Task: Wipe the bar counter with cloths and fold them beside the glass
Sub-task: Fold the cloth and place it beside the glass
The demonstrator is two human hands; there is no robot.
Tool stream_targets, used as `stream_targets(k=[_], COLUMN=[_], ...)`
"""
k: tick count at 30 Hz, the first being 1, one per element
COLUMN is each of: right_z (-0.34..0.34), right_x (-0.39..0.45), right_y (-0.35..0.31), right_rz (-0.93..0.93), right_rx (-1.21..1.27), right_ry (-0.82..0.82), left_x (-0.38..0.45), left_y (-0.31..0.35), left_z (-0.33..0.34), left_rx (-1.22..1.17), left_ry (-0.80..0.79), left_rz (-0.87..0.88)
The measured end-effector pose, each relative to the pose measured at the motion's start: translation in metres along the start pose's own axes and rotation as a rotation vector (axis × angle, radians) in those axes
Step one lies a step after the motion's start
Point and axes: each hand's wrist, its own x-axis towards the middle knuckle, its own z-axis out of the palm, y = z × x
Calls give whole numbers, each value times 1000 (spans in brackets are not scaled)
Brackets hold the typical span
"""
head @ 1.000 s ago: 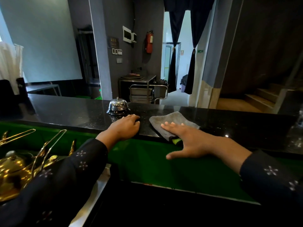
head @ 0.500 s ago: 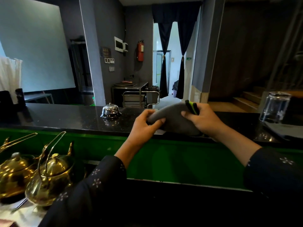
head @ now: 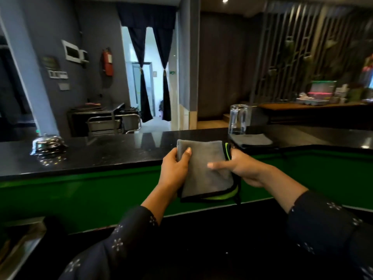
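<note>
The task looks well advanced. 1 grey cloth [head: 252, 140] already lies folded flat on the black table [head: 113, 156], beyond the right hand and touching or just beside the base of the upturned glass [head: 239, 119]. The second grey cloth [head: 203, 170], edged in black with a lime-green inner side, is off the table and folded into a rough square between the 2 hands, so the wiping is probably over; whether the whole table has been wiped cannot be told. What seems left is to finish this fold and set the cloth down by the glass, past the right hand.

The left hand [head: 175, 168] grips the cloth's left edge, thumb on the front face and fingers hidden behind it. The right hand [head: 242, 169] holds the right edge, thumb laid across the front and the other fingers curled beneath. Both forearms, in dark flower-printed sleeves, reach forward over the green front panel [head: 80, 197]. A chrome call bell [head: 48, 143] sits on the table well to the left of the left hand.
</note>
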Motion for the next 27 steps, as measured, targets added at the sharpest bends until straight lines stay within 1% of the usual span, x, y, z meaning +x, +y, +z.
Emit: stream_targets(k=[1,3,5,8,10,12,15,19,22,27], right_z=[-15,-45,-75,-121,-153,-186,-234,-288,-315,-344], right_x=[-4,-11,-19,-27,-29,-30,-26,-5,15,53], right_y=[6,16,23,34,43,52,62,71,74,74], right_rz=[54,113,121,110,108,89,59,29,12,-24], right_rx=[10,28,78,117,92,59,8,-61,-169,-360], right_ry=[-7,55,174,337,413,473,554,615,646,721], left_x=[0,2,5,5,6,11,20,34,50,86], left_y=[-1,-1,-1,4,8,10,13,19,22,22], left_z=[16,48,81,133,167,201,249,300,324,349], left_rx=[23,32,39,-23,-30,24,81,195,326,483], left_ry=[-5,-44,-110,-254,-326,-345,-299,-234,-224,-248], left_rz=[-12,-69,-168,-340,-382,-348,-276,-91,19,82])
